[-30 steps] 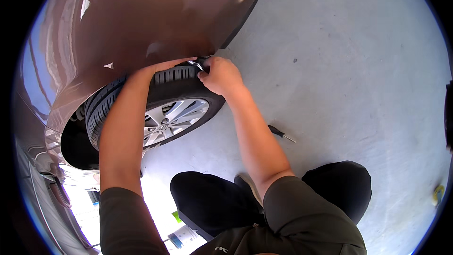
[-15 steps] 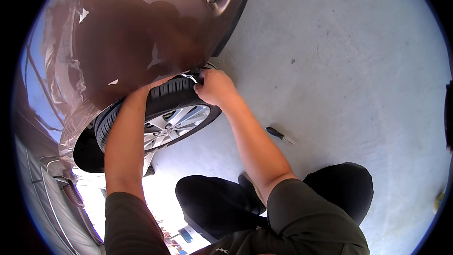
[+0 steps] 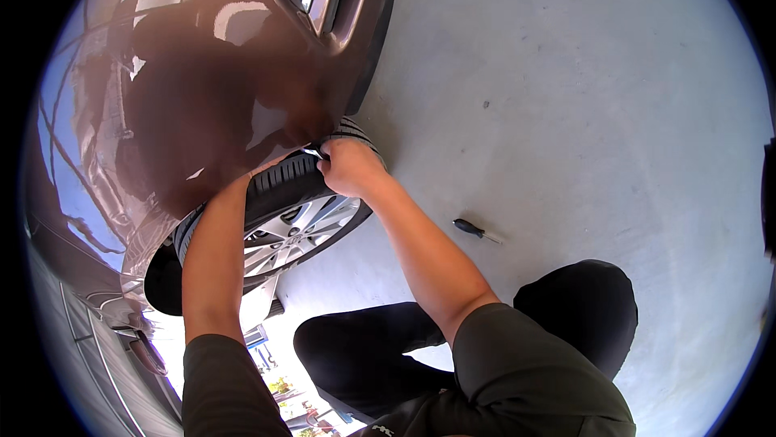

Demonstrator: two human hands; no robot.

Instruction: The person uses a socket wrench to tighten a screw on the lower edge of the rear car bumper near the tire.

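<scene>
My right hand (image 3: pixel 349 167) is closed on a shiny metal tool (image 3: pixel 314 152) at the lower edge of the brown car's fender (image 3: pixel 202 97). Only a short silver piece of that tool shows; its kind and far end are hidden. Just below the hand is the black tire (image 3: pixel 283 192) with its silver alloy rim (image 3: pixel 295 235). My left arm reaches over the tire into the wheel arch. Of my left hand (image 3: pixel 267 165) only a sliver shows under the fender edge, its fingers out of sight.
On the grey floor (image 3: pixel 566 154), right of the wheel, lies a screwdriver (image 3: pixel 477 231) with a black handle. My bent knees (image 3: pixel 575 316) in black trousers are close below it. The bumper (image 3: pixel 368 41) overhangs the floor at the top.
My view has shifted, so the car sits further left and lower in the picture. Both hands stay at the fender edge, and less of the metal tool shows beside my right hand.
</scene>
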